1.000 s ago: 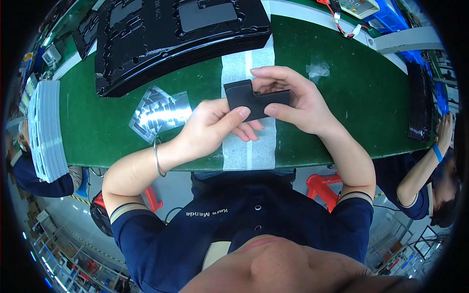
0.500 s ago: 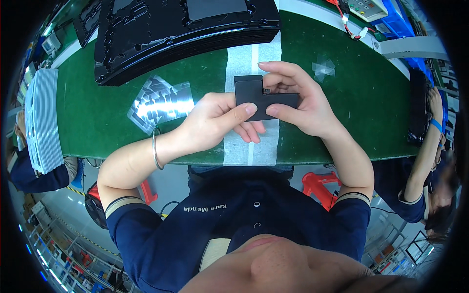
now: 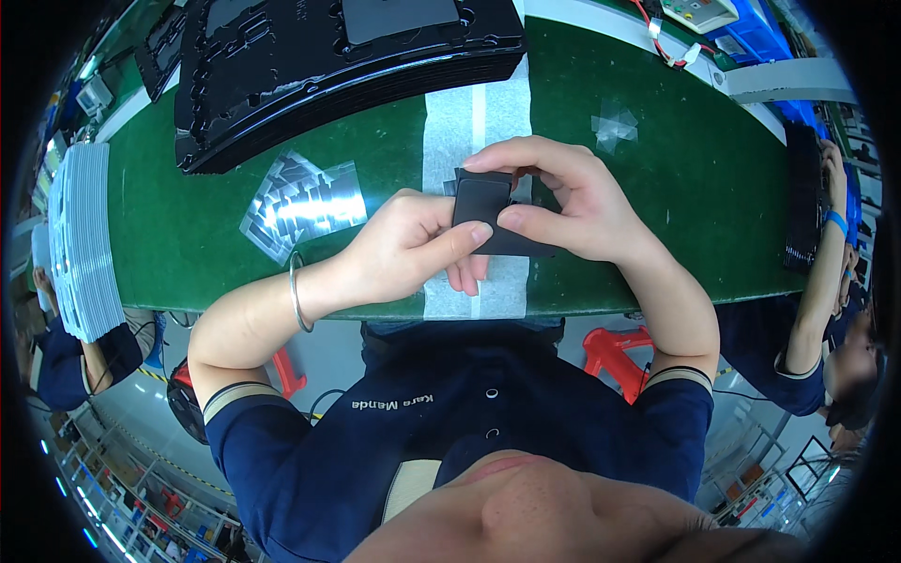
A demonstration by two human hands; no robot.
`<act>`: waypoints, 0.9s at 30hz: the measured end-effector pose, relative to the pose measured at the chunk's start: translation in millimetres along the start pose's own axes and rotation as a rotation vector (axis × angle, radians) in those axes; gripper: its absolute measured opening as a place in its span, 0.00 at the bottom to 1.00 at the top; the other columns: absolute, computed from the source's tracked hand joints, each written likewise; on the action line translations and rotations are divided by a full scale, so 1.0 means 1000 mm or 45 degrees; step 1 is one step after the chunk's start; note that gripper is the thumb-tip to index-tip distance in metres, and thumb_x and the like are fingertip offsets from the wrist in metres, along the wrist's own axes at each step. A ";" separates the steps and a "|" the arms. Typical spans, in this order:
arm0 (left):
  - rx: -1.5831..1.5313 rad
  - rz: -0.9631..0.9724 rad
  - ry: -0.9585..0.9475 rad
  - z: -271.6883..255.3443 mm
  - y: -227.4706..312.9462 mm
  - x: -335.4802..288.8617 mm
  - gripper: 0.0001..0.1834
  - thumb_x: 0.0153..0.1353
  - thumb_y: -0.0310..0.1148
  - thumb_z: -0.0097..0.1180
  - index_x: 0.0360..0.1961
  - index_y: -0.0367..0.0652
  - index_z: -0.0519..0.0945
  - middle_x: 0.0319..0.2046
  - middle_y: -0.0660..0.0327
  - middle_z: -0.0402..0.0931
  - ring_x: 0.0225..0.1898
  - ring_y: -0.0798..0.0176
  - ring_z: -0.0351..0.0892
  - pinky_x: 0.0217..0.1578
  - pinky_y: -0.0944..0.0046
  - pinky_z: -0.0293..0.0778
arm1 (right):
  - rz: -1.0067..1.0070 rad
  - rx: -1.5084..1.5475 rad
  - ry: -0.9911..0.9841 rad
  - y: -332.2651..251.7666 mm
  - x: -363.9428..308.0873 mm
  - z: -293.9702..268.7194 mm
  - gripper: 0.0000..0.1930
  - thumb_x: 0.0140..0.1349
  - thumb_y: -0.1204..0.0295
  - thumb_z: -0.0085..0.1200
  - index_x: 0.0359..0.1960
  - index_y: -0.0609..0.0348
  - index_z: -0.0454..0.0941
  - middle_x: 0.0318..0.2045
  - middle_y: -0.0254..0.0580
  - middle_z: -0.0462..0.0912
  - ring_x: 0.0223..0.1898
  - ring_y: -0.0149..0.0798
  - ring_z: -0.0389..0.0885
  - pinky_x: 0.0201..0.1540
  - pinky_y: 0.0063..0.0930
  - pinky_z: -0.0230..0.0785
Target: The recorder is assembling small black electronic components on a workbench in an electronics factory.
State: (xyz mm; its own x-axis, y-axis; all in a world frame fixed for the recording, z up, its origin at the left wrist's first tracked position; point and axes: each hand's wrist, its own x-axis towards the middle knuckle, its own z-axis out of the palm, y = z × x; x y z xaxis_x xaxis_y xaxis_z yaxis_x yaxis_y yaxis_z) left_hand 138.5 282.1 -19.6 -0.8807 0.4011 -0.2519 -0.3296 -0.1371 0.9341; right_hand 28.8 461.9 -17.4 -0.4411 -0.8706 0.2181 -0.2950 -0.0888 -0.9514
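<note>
Between my two hands is a flat black L-shaped device, held over the white cloth strip. My left hand grips its left side, thumb pressed on the front face and fingers behind. My right hand has its thumb at the right edge of the face and its index finger on the top edge. A dark piece shows behind the device's upper left edge; I cannot make out what it is. Left of my hands lies a clear sheet with dark strips.
A stack of black plastic trays stands at the far left of the green table. White trays are piled at the left end, black ones at the right. Clear film pieces lie far right. Co-workers sit at both sides.
The device has come slightly nearer to me and tilted. My right index finger has moved from free in the air onto its top edge. The left hand shifted slightly nearer, still gripping.
</note>
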 end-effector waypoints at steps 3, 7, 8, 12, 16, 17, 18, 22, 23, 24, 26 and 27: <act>-0.064 0.045 0.095 0.001 -0.001 0.000 0.14 0.65 0.33 0.45 0.27 0.35 0.76 0.22 0.59 0.77 0.23 0.67 0.79 0.25 0.70 0.75 | 0.116 0.161 0.000 -0.006 -0.001 -0.003 0.19 0.50 0.76 0.59 0.46 0.59 0.75 0.32 0.37 0.77 0.34 0.30 0.75 0.41 0.24 0.67; 0.646 0.380 0.132 -0.013 0.004 -0.002 0.10 0.61 0.33 0.52 0.32 0.35 0.77 0.23 0.56 0.77 0.23 0.60 0.78 0.26 0.65 0.75 | 0.252 0.176 0.145 -0.013 -0.011 -0.010 0.13 0.49 0.79 0.60 0.38 0.62 0.76 0.32 0.38 0.77 0.33 0.31 0.75 0.37 0.23 0.66; 1.016 0.499 0.099 -0.018 0.009 -0.001 0.10 0.59 0.33 0.54 0.34 0.34 0.77 0.23 0.55 0.77 0.23 0.58 0.78 0.26 0.64 0.75 | 0.252 0.076 0.206 -0.014 -0.015 -0.014 0.11 0.49 0.78 0.60 0.36 0.62 0.77 0.30 0.36 0.78 0.31 0.29 0.75 0.34 0.21 0.66; 1.518 0.909 0.201 -0.021 0.011 0.003 0.18 0.51 0.37 0.59 0.39 0.34 0.75 0.38 0.50 0.75 0.41 0.48 0.75 0.40 0.54 0.73 | -0.279 -0.707 0.327 -0.023 -0.023 -0.032 0.10 0.42 0.80 0.61 0.29 0.64 0.79 0.25 0.39 0.76 0.25 0.35 0.74 0.27 0.23 0.67; 1.691 0.823 0.033 -0.020 0.004 -0.004 0.23 0.45 0.36 0.61 0.40 0.31 0.75 0.45 0.49 0.72 0.49 0.47 0.72 0.47 0.52 0.72 | -0.536 -1.281 0.171 -0.006 -0.042 -0.028 0.12 0.35 0.78 0.59 0.27 0.63 0.78 0.24 0.37 0.74 0.25 0.36 0.74 0.22 0.24 0.67; 1.687 0.776 0.015 -0.018 0.003 -0.006 0.25 0.45 0.37 0.59 0.41 0.30 0.75 0.46 0.50 0.72 0.51 0.47 0.71 0.50 0.52 0.70 | -0.539 -1.302 0.136 -0.004 -0.046 -0.024 0.11 0.36 0.78 0.58 0.27 0.63 0.78 0.25 0.36 0.74 0.26 0.36 0.74 0.22 0.23 0.67; 1.696 0.744 -0.005 -0.018 0.002 -0.006 0.25 0.45 0.38 0.59 0.42 0.30 0.75 0.46 0.50 0.72 0.51 0.47 0.71 0.50 0.52 0.70 | -0.542 -1.323 0.101 -0.003 -0.049 -0.021 0.11 0.36 0.78 0.58 0.27 0.63 0.78 0.25 0.36 0.73 0.26 0.36 0.73 0.22 0.23 0.67; 1.728 0.634 -0.073 -0.016 -0.001 -0.008 0.26 0.47 0.40 0.56 0.44 0.31 0.75 0.49 0.51 0.71 0.53 0.49 0.69 0.54 0.51 0.66 | -0.222 -1.159 -0.180 -0.005 -0.063 -0.025 0.22 0.35 0.63 0.63 0.34 0.59 0.78 0.36 0.37 0.74 0.37 0.40 0.72 0.37 0.31 0.66; 1.732 0.624 -0.084 -0.017 0.000 -0.008 0.25 0.47 0.40 0.56 0.43 0.31 0.75 0.49 0.51 0.71 0.54 0.49 0.69 0.54 0.51 0.65 | -0.123 -1.079 -0.245 -0.005 -0.066 -0.028 0.27 0.33 0.58 0.64 0.38 0.57 0.78 0.41 0.38 0.74 0.42 0.42 0.72 0.42 0.34 0.64; 1.735 0.615 -0.094 -0.018 0.000 -0.008 0.25 0.47 0.40 0.56 0.43 0.31 0.75 0.50 0.51 0.71 0.54 0.49 0.68 0.55 0.51 0.64 | -0.055 -1.060 -0.241 -0.005 -0.062 -0.031 0.28 0.33 0.58 0.65 0.40 0.56 0.78 0.44 0.39 0.73 0.44 0.43 0.71 0.44 0.36 0.63; 1.740 0.580 -0.116 -0.018 -0.001 -0.007 0.25 0.47 0.40 0.55 0.43 0.33 0.76 0.51 0.52 0.70 0.56 0.50 0.67 0.57 0.50 0.62 | 0.084 -1.018 -0.219 -0.008 -0.049 -0.034 0.31 0.32 0.59 0.65 0.44 0.55 0.77 0.49 0.41 0.72 0.49 0.45 0.68 0.47 0.38 0.60; 1.739 0.567 -0.131 -0.018 0.000 -0.006 0.24 0.47 0.40 0.55 0.42 0.33 0.76 0.51 0.53 0.70 0.56 0.50 0.67 0.57 0.51 0.61 | 0.225 -0.982 -0.258 -0.007 -0.048 -0.036 0.36 0.30 0.60 0.66 0.49 0.53 0.75 0.54 0.42 0.68 0.53 0.47 0.65 0.51 0.39 0.56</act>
State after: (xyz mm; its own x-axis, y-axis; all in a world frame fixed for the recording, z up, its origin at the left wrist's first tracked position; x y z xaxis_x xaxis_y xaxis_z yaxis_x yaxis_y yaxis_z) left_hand 137.5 262.9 -22.5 -0.7745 0.6270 0.0838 0.5906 0.6693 0.4509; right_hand 21.3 521.8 -13.0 -0.3955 -0.9178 -0.0352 -0.7684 0.3517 -0.5346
